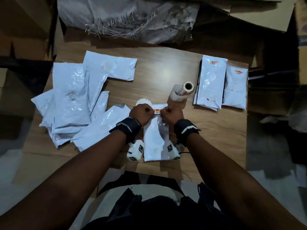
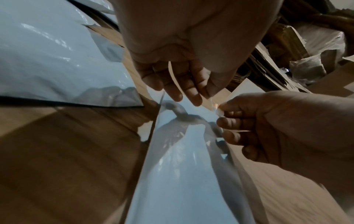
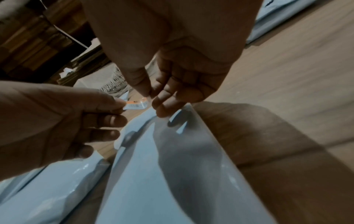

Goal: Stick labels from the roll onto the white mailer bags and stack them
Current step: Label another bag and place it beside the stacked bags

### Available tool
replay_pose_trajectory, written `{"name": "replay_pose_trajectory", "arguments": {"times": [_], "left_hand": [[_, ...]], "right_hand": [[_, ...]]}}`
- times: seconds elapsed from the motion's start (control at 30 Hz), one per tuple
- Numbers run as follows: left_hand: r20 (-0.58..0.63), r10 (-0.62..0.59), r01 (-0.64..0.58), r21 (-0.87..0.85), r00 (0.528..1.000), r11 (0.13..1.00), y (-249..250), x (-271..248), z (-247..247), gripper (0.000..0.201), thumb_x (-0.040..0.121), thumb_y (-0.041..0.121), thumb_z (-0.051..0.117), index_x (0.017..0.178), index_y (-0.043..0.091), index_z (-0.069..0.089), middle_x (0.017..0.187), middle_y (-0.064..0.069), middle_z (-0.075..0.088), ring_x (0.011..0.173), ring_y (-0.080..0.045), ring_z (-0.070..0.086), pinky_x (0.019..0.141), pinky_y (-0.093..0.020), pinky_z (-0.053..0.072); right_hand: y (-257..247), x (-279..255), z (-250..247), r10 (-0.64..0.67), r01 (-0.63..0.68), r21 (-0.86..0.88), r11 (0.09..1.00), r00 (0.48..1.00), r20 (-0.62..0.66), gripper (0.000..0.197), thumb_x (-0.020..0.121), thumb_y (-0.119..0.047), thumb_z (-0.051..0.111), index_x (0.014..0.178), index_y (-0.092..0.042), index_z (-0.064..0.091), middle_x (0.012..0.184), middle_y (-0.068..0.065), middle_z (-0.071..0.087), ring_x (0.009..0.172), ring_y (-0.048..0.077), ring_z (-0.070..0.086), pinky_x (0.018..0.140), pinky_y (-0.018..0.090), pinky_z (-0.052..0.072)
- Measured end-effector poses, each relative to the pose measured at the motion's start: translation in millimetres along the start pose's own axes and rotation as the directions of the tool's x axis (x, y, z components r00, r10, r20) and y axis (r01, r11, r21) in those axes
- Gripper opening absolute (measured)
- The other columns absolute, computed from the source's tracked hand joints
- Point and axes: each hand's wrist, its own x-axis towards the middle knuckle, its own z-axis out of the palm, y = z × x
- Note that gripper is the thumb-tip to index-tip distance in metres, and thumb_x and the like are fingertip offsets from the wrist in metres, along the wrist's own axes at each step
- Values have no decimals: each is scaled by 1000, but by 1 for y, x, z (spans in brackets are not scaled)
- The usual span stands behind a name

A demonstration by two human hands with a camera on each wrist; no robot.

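1. the left hand (image 1: 142,113) and the right hand (image 1: 171,113) sit side by side at the centre of the head view, both with fingers curled.
2. between them is a small orange-and-white label (image 1: 157,111). in the right wrist view each hand pinches one end of the label (image 3: 136,104) between thumb and fingertips.
3. the label is held just above the top end of a white mailer bag (image 1: 155,138), which lies lengthwise on the wooden table (image 1: 166,70) at lower centre. whether the label touches the bag cannot be told.
4. the lower fingers of the right hand rest on the bag's upper right edge in the right wrist view.
5. a label roll (image 1: 182,92) lies just above and right of the hands.
6. two labelled bag stacks (image 1: 211,82) lie at the right of the table, each with an orange label near its top end.
7. a loose pile of unlabelled bags (image 1: 74,100) spreads across the left of the table.
8. a crumpled woven sack (image 1: 126,17) fills the upper frame.
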Motion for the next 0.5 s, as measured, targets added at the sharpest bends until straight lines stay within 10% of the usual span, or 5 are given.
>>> {"name": "replay_pose_trajectory", "arguments": {"times": [0.3,0.5], "left_hand": [[27,-66,66,22,997,998,-13,11,11,21,90,30,58,70,23,58,81,2,61,85,-22,59,67,-25,32],[-14,-71,71,-1,997,997,-16,10,13,13,89,31,60,82,24,66,91,2,68,86,-18,59,69,-24,35]], "right_hand": [[1,6,3,-3,8,-93,996,998,61,35,89,-23,56,69,5,59,66,16,59,61,20,53,61,31,45],[0,13,6,-31,48,-189,981,995,90,41,94,-22,54,56,-11,44,60,5,47,60,18,43,59,28,33]]}}
